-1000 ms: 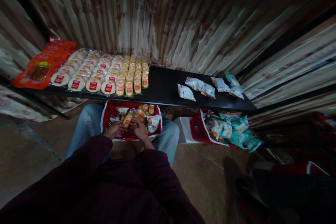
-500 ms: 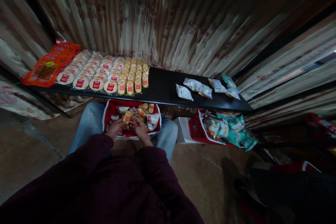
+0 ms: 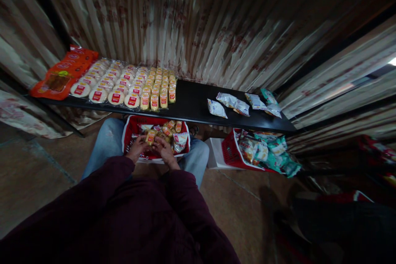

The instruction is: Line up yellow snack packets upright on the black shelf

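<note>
Between my two hands, over a red basket point(image 3: 187, 151) at my knees, is a small wrapped yellow snack point(image 3: 151, 136) with a red-and-white label. My left hand point(image 3: 137, 148) has its fingers closed on the snack's left side. From the right, my right hand point(image 3: 165, 151) grips it too, fingertips curled and partly hidden. Inside the basket lie similar yellow snacks point(image 3: 167, 130) and a white packet point(image 3: 180, 142) with a striped edge. On the black shelf point(image 3: 192, 97) above stand rows of the same yellow snacks point(image 3: 154, 101), beside rows of round white wrapped crackers point(image 3: 116, 97).
An orange bag point(image 3: 63, 72) lies at the shelf's left end. Several white packets point(image 3: 217, 108) and a green one point(image 3: 269, 96) rest toward its right. Right of my knee, another red basket point(image 3: 228, 148) holds green and clear packets. Curtains hang behind the shelf.
The view has shifted slightly. Both hands stay over the basket with the yellow snack between them, and the items on the shelf stay in place.
</note>
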Available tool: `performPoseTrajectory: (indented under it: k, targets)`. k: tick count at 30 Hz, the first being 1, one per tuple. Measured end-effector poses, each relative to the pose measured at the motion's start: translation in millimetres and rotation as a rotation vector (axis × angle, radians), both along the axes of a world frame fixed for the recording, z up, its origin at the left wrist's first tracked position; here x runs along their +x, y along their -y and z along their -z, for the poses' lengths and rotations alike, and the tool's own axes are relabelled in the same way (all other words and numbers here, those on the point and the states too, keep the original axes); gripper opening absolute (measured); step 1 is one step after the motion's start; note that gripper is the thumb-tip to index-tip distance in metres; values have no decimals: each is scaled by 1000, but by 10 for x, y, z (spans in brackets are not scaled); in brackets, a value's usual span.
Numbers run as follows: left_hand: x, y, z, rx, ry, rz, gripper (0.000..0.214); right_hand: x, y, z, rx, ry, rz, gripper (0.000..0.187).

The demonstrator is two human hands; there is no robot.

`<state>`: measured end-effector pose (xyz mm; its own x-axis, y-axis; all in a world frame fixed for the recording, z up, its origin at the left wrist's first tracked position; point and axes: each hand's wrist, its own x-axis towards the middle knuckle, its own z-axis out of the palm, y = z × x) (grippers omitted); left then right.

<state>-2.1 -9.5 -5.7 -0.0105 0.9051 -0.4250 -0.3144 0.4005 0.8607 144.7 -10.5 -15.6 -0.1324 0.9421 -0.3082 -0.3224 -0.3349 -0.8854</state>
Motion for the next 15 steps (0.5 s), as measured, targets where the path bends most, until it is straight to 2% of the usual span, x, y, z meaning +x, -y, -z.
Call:
performPoseTrajectory:
  k: [3,6,15]
  targets:
    - [-4,0,24,5,2,3,45,-4,-1,-28,-56,-58,-4,38]
    - [-7,-3,21,-8,6,7,44,-5,2,-56,-45,-52,-6,37]
    - [17,3,-85,-40,11,-27,37,2,28,-82,-19,-25,-7,39]
